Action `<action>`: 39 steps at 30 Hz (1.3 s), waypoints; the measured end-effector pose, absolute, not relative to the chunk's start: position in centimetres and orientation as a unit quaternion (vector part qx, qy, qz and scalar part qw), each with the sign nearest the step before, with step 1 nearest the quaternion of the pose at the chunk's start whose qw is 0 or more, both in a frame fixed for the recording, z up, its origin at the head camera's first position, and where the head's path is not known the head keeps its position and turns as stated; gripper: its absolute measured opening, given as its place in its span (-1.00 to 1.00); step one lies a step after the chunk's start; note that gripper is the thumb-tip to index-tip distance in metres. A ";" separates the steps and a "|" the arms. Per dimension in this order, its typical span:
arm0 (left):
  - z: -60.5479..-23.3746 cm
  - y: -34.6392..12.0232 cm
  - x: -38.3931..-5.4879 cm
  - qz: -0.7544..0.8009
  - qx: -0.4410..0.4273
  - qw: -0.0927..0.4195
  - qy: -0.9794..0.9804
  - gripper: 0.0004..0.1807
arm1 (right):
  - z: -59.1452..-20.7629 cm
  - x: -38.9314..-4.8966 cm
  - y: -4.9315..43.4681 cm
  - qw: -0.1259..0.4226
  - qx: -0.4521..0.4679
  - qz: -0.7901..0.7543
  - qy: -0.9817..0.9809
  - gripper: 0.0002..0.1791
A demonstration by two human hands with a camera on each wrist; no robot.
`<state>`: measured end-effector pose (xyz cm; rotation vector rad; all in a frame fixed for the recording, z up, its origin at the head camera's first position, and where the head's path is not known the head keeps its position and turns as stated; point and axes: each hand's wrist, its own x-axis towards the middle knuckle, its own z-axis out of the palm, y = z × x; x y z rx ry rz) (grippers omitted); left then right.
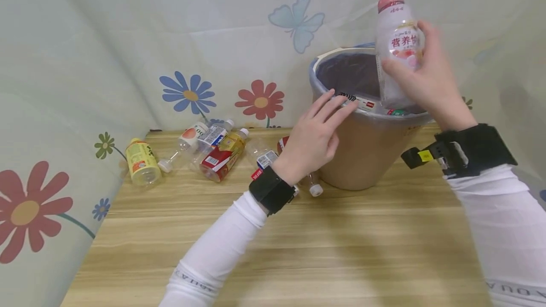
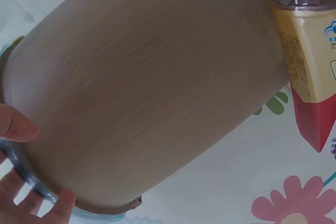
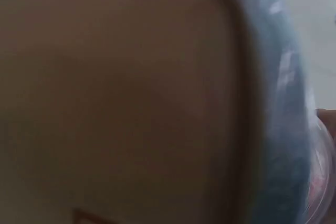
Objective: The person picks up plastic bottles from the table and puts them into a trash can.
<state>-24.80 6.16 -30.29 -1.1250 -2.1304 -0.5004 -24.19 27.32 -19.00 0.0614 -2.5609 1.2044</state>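
The base of the pink-capped bottle [image 1: 391, 44] is hard to make out against the bluish liner [image 1: 345, 67]; the right hand [image 1: 432, 79] has its grip clamped round the bottle, over the right of the bin [image 1: 358, 155]. The left hand [image 1: 313, 139], its grip apart, rests fingers on the near-left rim and hides part of the clear bottles [image 1: 260, 153] behind it. Inside, a white label [image 1: 360, 102] shows only partly. The right wrist view is blurred, the held bottle cut off. The bin is smooth, brown and tapered, its liner thin and glossy; the counter [image 1: 298, 250] is wood-grained
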 end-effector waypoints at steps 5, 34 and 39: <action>-30.2 6.2 -24.6 -0.207 -0.437 0.319 -0.815 -0.37 | -20.3 -25.2 28.3 0.163 0.016 0.322 -0.932 -0.05; -30.0 5.6 -24.3 -0.204 -0.445 0.303 -0.818 -0.32 | -21.4 -25.3 27.7 0.087 0.023 0.185 -0.979 -0.27; -30.2 5.5 -24.3 -0.213 -0.449 0.302 -0.813 -0.32 | -21.6 -24.8 27.2 0.149 0.038 0.211 -0.965 -0.40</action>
